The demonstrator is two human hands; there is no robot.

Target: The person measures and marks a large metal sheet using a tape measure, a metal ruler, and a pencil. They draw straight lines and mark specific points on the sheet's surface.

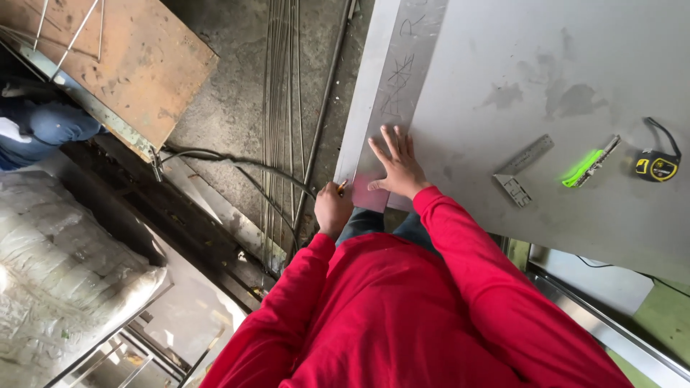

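Note:
My right hand (395, 171) lies flat, fingers spread, on the near edge of a large grey metal sheet (503, 65), beside a narrower metal strip (392, 86) with scratched marks on it. Just left of it, my left hand (333, 208) is closed on a small orange-tipped marking tool (342, 186), whose tip sits at the strip's edge. Both arms wear red sleeves.
On the sheet to the right lie a metal try square (523, 167), a bright green cutter (589, 165) and a yellow-and-black tape measure (655, 167). Thin steel rods (282, 108) and a dark cable (237, 162) lie on the concrete floor. A rusty plate (122, 57), a plastic-wrapped bundle (65, 259) and another person's blue sleeve (50, 123) are at left.

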